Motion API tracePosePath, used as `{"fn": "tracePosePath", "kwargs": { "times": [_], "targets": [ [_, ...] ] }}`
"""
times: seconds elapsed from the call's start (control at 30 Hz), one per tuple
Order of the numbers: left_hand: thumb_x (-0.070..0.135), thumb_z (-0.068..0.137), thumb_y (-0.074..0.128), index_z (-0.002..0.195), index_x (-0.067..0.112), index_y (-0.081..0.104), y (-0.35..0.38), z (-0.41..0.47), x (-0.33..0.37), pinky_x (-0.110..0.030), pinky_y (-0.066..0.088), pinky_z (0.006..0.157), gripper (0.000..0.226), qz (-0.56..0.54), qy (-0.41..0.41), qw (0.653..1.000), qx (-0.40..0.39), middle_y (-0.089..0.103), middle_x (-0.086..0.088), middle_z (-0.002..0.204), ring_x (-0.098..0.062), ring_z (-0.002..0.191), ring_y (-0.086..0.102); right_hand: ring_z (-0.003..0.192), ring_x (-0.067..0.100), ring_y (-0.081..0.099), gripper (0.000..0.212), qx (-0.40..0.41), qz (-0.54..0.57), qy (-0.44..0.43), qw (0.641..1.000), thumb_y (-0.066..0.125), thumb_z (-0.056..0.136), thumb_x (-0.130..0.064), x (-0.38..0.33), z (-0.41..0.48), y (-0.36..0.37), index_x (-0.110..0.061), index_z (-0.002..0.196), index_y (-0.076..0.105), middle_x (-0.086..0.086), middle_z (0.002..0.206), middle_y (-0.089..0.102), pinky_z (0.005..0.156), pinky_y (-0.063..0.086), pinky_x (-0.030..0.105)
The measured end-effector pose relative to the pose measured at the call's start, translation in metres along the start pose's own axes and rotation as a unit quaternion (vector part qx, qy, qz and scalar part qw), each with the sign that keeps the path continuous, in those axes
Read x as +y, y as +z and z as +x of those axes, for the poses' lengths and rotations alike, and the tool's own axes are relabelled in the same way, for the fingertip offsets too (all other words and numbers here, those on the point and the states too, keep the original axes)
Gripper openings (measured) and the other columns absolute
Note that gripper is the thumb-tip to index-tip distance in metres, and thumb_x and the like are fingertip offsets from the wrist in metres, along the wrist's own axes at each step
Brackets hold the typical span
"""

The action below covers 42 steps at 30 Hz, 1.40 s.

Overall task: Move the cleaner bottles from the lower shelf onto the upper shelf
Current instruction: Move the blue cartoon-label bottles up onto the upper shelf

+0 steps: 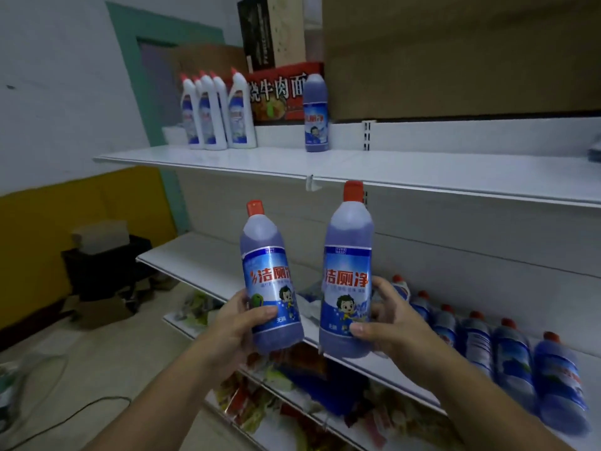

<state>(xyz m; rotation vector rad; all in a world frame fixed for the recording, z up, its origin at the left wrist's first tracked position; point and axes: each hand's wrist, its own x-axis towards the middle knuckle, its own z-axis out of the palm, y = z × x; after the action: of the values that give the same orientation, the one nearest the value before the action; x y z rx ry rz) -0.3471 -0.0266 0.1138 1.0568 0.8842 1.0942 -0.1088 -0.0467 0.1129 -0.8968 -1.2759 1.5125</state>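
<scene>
My left hand (235, 323) grips a blue cleaner bottle with a red cap (268, 275), held upright between the two shelves. My right hand (395, 323) grips a second, slightly higher blue cleaner bottle (348, 271). Both bottles hang in front of the lower shelf (208, 265), below the edge of the white upper shelf (422, 172). One blue cleaner bottle (316, 113) stands upright on the upper shelf. A row of several blue cleaner bottles (507, 349) stands on the lower shelf to the right of my right hand.
Several white bottles with red nozzles (216, 112) stand at the upper shelf's left end, in front of a red noodle carton (279, 92). Large cardboard boxes (455, 56) fill the space behind. Packets (292, 405) lie on the bottom shelves. A black crate (107, 268) sits on the floor at left.
</scene>
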Motion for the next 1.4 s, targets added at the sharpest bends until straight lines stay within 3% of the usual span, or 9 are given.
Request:
{"fn": "tracePosePath", "kwargs": {
  "times": [0.23, 0.47, 0.6, 0.7, 0.8, 0.97, 1.1, 1.3, 1.4],
  "targets": [
    [0.03, 0.012, 0.095, 0.112, 0.006, 0.057, -0.082, 0.029, 0.07, -0.037, 0.06, 0.062, 0.11, 0.024, 0.058, 0.995, -0.072, 0.071, -0.022, 0.099, -0.032, 0.079, 0.071, 0.087, 0.028, 0.071, 0.114, 0.023, 0.071, -0.08, 0.994, 0.097, 0.025, -0.03, -0.032, 0.058, 0.075, -0.005, 0.125, 0.048, 0.017, 0.103, 0.072, 0.066, 0.059, 0.035],
    [0.033, 0.005, 0.094, 0.103, 0.01, 0.062, -0.098, 0.095, 0.154, -0.031, 0.057, 0.054, 0.105, 0.039, 0.154, 0.979, -0.128, 0.074, -0.017, 0.089, -0.028, 0.071, 0.072, 0.075, 0.028, 0.073, 0.073, 0.021, 0.02, -0.17, 0.985, 0.096, 0.024, -0.029, -0.127, 0.09, 0.074, -0.014, 0.092, 0.076, 0.018, 0.092, 0.074, 0.059, 0.059, 0.036],
    [0.039, 0.007, 0.093, 0.105, 0.011, 0.061, -0.093, 0.146, 0.19, -0.029, 0.057, 0.052, 0.107, 0.043, 0.191, 0.973, -0.118, 0.075, -0.012, 0.09, -0.024, 0.072, 0.073, 0.069, 0.029, 0.071, 0.077, 0.041, -0.003, -0.156, 0.987, 0.093, 0.02, -0.03, -0.181, 0.112, 0.055, -0.008, 0.092, 0.075, 0.02, 0.09, 0.072, 0.059, 0.06, 0.044],
    [0.04, 0.008, 0.093, 0.109, 0.011, 0.058, -0.088, 0.183, 0.208, -0.029, 0.056, 0.052, 0.111, 0.038, 0.201, 0.973, -0.104, 0.075, -0.009, 0.089, -0.023, 0.073, 0.073, 0.066, 0.026, 0.071, 0.096, 0.092, 0.023, -0.157, 0.983, 0.092, 0.018, -0.04, -0.199, 0.148, 0.046, -0.01, 0.104, 0.065, 0.014, 0.085, 0.073, 0.057, 0.059, 0.044],
    [0.038, 0.012, 0.094, 0.112, 0.013, 0.057, -0.084, 0.219, 0.22, -0.032, 0.057, 0.055, 0.11, 0.045, 0.201, 0.972, -0.113, 0.075, -0.009, 0.094, -0.024, 0.078, 0.073, 0.068, 0.023, 0.072, 0.096, 0.118, -0.004, -0.157, 0.98, 0.091, 0.025, -0.045, -0.204, 0.187, 0.035, -0.014, 0.11, 0.059, 0.01, 0.085, 0.073, 0.061, 0.06, 0.044],
    [0.025, 0.03, 0.094, 0.117, 0.013, 0.054, -0.076, 0.282, 0.237, -0.038, 0.059, 0.066, 0.096, 0.056, 0.184, 0.971, -0.139, 0.071, -0.013, 0.107, -0.029, 0.092, 0.071, 0.081, 0.023, 0.071, 0.056, 0.173, -0.061, -0.155, 0.971, 0.077, 0.066, -0.024, -0.214, 0.247, 0.007, -0.018, 0.117, 0.054, 0.007, 0.096, 0.072, 0.072, 0.059, 0.046],
    [0.006, 0.058, 0.083, 0.126, 0.011, 0.049, -0.069, 0.339, 0.248, -0.041, 0.054, 0.086, 0.076, 0.083, 0.168, 0.97, -0.154, 0.065, -0.015, 0.117, -0.03, 0.106, 0.064, 0.105, 0.028, 0.064, 0.065, 0.222, -0.11, -0.154, 0.956, 0.074, 0.061, -0.028, -0.22, 0.289, -0.015, -0.02, 0.122, 0.05, 0.01, 0.117, 0.064, 0.08, 0.055, 0.046],
    [0.014, 0.052, 0.077, 0.116, 0.017, 0.051, -0.063, 0.414, 0.25, -0.042, 0.052, 0.09, 0.07, 0.138, 0.171, 0.962, -0.16, 0.065, -0.006, 0.112, -0.024, 0.104, 0.063, 0.106, 0.028, 0.063, 0.057, 0.285, -0.165, -0.128, 0.936, 0.074, 0.065, -0.021, -0.23, 0.33, -0.041, -0.019, 0.119, 0.056, 0.008, 0.113, 0.066, 0.09, 0.052, 0.05],
    [0.018, 0.047, 0.081, 0.107, 0.027, 0.054, -0.059, 0.446, 0.248, -0.046, 0.051, 0.093, 0.066, 0.163, 0.179, 0.957, -0.157, 0.066, -0.002, 0.111, -0.023, 0.104, 0.063, 0.104, 0.026, 0.063, 0.057, 0.319, -0.172, -0.131, 0.923, 0.074, 0.064, -0.016, -0.233, 0.347, -0.051, -0.018, 0.119, 0.056, 0.008, 0.112, 0.067, 0.086, 0.053, 0.046]
  ]
}}
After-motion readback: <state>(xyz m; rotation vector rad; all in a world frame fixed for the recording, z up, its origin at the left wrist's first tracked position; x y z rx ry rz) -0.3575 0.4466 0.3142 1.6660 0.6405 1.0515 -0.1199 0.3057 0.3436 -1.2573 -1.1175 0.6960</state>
